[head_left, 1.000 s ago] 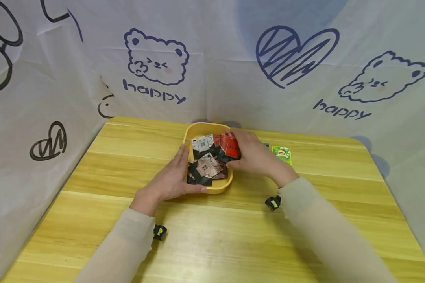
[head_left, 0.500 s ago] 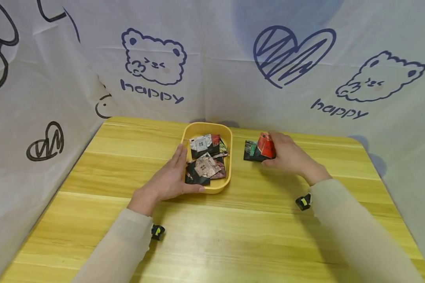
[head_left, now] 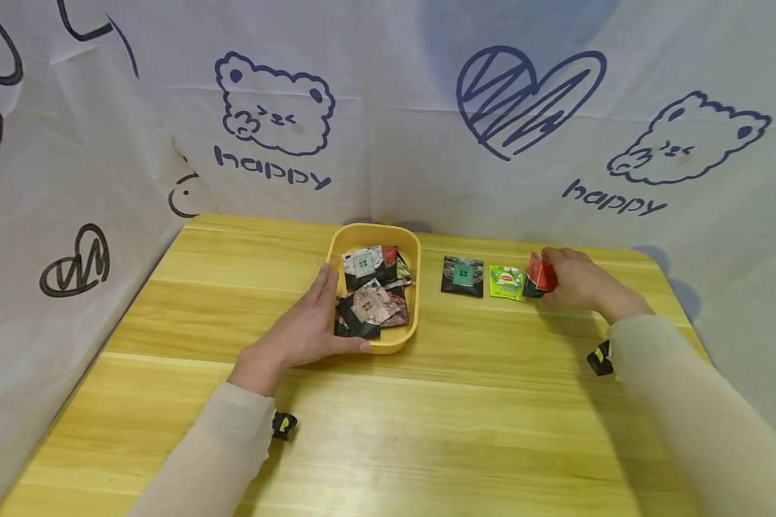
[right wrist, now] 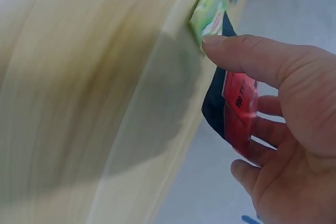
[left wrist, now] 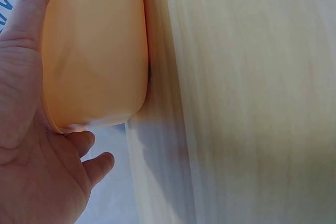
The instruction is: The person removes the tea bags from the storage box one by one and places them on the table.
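My left hand [head_left: 304, 327] holds a yellow plastic bin [head_left: 416, 287] at its near left corner, thumb along the front rim and fingers along the left side. Inside lie several tea bag packets [head_left: 365, 266], mostly black with white, pink or red patterns. To the right, my right hand [head_left: 582, 283] pinches a red and black tea bag packet [head_left: 539, 275] between thumb and fingers, low over the table. In the right wrist view, the packet [right wrist: 239, 106] bends between them. Just left of it lies a green Lipton tea bag packet [head_left: 507, 282].
A black and green tea bag packet [head_left: 463, 276] lies flat between the bin and the green packet. The wooden table [head_left: 427, 431] meets a white cloth backdrop [head_left: 394, 172] with bear and heart drawings. Small black devices [head_left: 600, 358] sit at both wrists.
My right hand has carried the red packet rightward out of the bin, past the black-and-green and green packets. My left hand has stayed on the bin.
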